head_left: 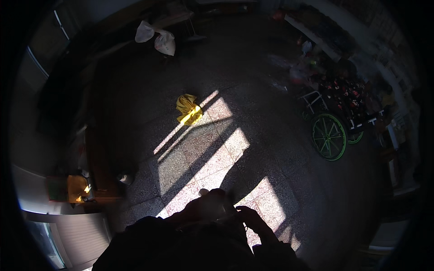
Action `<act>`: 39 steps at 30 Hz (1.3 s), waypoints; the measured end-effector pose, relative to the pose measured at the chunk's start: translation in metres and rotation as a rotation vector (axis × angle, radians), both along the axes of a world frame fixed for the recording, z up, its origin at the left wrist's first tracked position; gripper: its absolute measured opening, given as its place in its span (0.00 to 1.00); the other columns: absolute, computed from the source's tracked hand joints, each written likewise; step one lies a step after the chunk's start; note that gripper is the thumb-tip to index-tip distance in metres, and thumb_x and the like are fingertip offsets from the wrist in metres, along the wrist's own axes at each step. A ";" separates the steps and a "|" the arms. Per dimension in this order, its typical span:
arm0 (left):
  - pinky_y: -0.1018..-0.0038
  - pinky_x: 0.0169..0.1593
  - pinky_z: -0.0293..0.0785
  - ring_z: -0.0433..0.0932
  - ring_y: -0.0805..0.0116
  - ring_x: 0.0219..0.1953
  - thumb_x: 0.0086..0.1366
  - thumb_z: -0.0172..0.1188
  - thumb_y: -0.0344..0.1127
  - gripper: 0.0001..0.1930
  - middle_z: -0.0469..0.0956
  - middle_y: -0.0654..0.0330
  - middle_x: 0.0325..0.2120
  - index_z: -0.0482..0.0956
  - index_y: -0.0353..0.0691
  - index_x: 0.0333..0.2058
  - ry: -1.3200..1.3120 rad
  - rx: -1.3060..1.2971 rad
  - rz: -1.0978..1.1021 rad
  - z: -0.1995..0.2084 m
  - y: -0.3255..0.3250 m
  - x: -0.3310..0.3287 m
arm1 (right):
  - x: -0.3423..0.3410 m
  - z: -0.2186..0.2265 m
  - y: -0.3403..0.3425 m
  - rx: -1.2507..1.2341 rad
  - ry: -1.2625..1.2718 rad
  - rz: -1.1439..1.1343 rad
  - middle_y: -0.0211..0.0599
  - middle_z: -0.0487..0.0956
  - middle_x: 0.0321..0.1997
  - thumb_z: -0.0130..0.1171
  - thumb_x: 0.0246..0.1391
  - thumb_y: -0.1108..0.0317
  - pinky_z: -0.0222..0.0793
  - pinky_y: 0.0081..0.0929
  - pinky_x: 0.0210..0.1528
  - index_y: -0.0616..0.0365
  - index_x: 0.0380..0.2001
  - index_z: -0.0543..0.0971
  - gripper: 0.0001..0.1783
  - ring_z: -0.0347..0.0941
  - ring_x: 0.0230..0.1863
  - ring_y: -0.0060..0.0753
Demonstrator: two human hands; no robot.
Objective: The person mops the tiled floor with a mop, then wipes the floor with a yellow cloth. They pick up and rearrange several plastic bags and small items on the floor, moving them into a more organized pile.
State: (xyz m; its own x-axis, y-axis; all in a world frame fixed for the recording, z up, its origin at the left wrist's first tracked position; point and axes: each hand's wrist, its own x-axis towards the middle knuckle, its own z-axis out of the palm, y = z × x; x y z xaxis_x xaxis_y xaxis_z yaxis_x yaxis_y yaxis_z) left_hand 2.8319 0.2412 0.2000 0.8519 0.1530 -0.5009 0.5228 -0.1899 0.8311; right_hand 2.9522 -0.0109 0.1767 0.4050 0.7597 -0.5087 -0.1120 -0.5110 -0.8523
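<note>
Both my hands are dark silhouettes against the sunlit floor, close together in front of my body. My left hand (pixel 204 207) is closed, and a small pale rounded thing (pixel 203 192) shows at its far edge. What else it holds is lost in shadow. Beside it on the right, my right hand (pixel 249 216) bends its fingers in toward the left one, as if pinched together. Whatever lies between those fingertips is too dark to make out.
A yellow plastic bag (pixel 189 109) lies on the speckled tile floor (pixel 212 162). To the right stands a wheelchair with green wheels (pixel 329 137), dark flowered cloth (pixel 346 95) on it. White bags (pixel 163 43) are far left; a yellow item (pixel 78 189) and a small pale container (pixel 126 179) nearer.
</note>
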 end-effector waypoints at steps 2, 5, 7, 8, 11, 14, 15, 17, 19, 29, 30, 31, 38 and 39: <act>0.62 0.60 0.67 0.73 0.58 0.57 0.53 0.68 0.34 0.39 0.75 0.53 0.55 0.63 0.40 0.64 -0.016 -0.074 0.088 -0.004 0.029 0.017 | 0.059 -0.014 0.012 -0.032 0.369 -0.378 0.43 0.80 0.44 0.57 0.58 0.70 0.76 0.28 0.40 0.65 0.58 0.69 0.25 0.81 0.40 0.35; 0.63 0.60 0.67 0.71 0.56 0.58 0.59 0.65 0.38 0.34 0.72 0.52 0.57 0.65 0.38 0.63 -0.312 -0.457 0.293 0.009 0.056 0.048 | 0.141 -0.017 0.041 0.112 0.448 -0.374 0.44 0.80 0.44 0.58 0.57 0.72 0.75 0.27 0.38 0.66 0.59 0.68 0.26 0.81 0.40 0.38; 0.66 0.59 0.67 0.73 0.59 0.56 0.61 0.64 0.37 0.30 0.74 0.53 0.55 0.66 0.37 0.61 -0.108 -0.413 0.328 0.023 0.084 0.062 | 0.186 -0.022 0.078 0.096 0.494 -0.363 0.43 0.80 0.43 0.57 0.58 0.70 0.75 0.28 0.39 0.64 0.56 0.69 0.23 0.81 0.40 0.38; 0.68 0.58 0.68 0.74 0.61 0.55 0.62 0.63 0.36 0.29 0.74 0.53 0.54 0.67 0.36 0.61 -0.008 -0.391 0.332 0.026 0.101 0.070 | 0.206 -0.026 0.100 0.066 0.492 -0.368 0.43 0.79 0.43 0.57 0.59 0.68 0.75 0.29 0.39 0.63 0.55 0.70 0.22 0.81 0.40 0.38; 0.69 0.59 0.68 0.73 0.62 0.55 0.62 0.64 0.36 0.30 0.74 0.52 0.54 0.66 0.36 0.61 0.173 -0.278 0.364 0.004 0.165 0.102 | 0.255 -0.046 0.179 -0.059 0.387 -0.318 0.42 0.80 0.41 0.58 0.59 0.63 0.76 0.31 0.37 0.63 0.52 0.73 0.21 0.81 0.38 0.37; 0.67 0.61 0.67 0.71 0.58 0.59 0.57 0.69 0.40 0.42 0.72 0.51 0.56 0.57 0.40 0.66 0.090 -0.102 0.419 -0.048 0.228 0.141 | 0.298 -0.071 0.271 -0.158 0.426 -0.231 0.44 0.81 0.39 0.59 0.58 0.64 0.76 0.30 0.37 0.65 0.52 0.72 0.22 0.82 0.36 0.38; 0.67 0.60 0.67 0.71 0.58 0.58 0.58 0.68 0.40 0.43 0.73 0.51 0.56 0.54 0.42 0.68 0.060 -0.069 0.390 -0.063 0.252 0.150 | 0.310 -0.079 0.300 -0.136 0.457 -0.243 0.44 0.81 0.39 0.60 0.57 0.64 0.76 0.29 0.36 0.66 0.52 0.72 0.22 0.82 0.36 0.38; 0.65 0.58 0.69 0.73 0.58 0.57 0.58 0.68 0.41 0.44 0.74 0.52 0.54 0.53 0.45 0.69 -0.039 -0.056 0.376 -0.086 0.309 0.173 | 0.336 -0.096 0.368 -0.179 0.398 -0.182 0.45 0.81 0.38 0.61 0.56 0.66 0.75 0.27 0.35 0.67 0.50 0.73 0.22 0.82 0.35 0.36; 0.64 0.53 0.72 0.75 0.60 0.53 0.55 0.69 0.38 0.38 0.77 0.53 0.50 0.63 0.45 0.64 0.201 -0.167 0.438 -0.108 0.358 0.198 | 0.363 -0.106 0.420 -0.230 0.387 -0.105 0.46 0.81 0.40 0.60 0.58 0.65 0.76 0.29 0.38 0.67 0.52 0.72 0.23 0.81 0.36 0.38; 0.67 0.48 0.71 0.73 0.57 0.48 0.59 0.64 0.52 0.31 0.72 0.51 0.49 0.64 0.45 0.55 0.481 0.037 0.404 -0.148 0.474 0.288 | 0.504 -0.257 0.681 -0.349 0.461 -0.077 0.39 0.79 0.36 0.60 0.57 0.65 0.76 0.28 0.33 0.62 0.55 0.68 0.25 0.80 0.33 0.33; 0.66 0.42 0.73 0.74 0.56 0.42 0.59 0.64 0.53 0.27 0.73 0.51 0.45 0.67 0.44 0.49 0.447 0.104 0.365 -0.161 0.470 0.292 | 0.518 -0.287 0.706 -0.356 0.476 -0.090 0.38 0.79 0.37 0.61 0.56 0.64 0.76 0.28 0.34 0.63 0.55 0.69 0.26 0.80 0.34 0.33; 0.65 0.37 0.74 0.75 0.55 0.36 0.59 0.64 0.53 0.24 0.74 0.50 0.40 0.69 0.43 0.44 0.408 0.169 0.329 -0.177 0.468 0.297 | 0.534 -0.318 0.732 -0.370 0.419 -0.022 0.38 0.79 0.37 0.61 0.56 0.64 0.76 0.28 0.34 0.63 0.54 0.69 0.25 0.80 0.33 0.31; 0.65 0.26 0.73 0.75 0.60 0.27 0.61 0.61 0.47 0.14 0.76 0.53 0.28 0.79 0.40 0.30 0.207 0.937 0.634 -0.274 0.434 0.362 | 0.606 -0.556 0.925 -0.342 -0.426 0.411 0.55 0.79 0.49 0.67 0.40 0.64 0.74 0.39 0.52 0.66 0.57 0.69 0.38 0.77 0.51 0.52; 0.64 0.25 0.71 0.74 0.60 0.26 0.61 0.62 0.48 0.15 0.75 0.54 0.28 0.79 0.40 0.30 0.201 0.924 0.629 -0.278 0.431 0.365 | 0.613 -0.587 0.949 -0.184 -0.453 0.455 0.58 0.77 0.52 0.69 0.39 0.63 0.71 0.42 0.56 0.65 0.57 0.69 0.39 0.74 0.55 0.52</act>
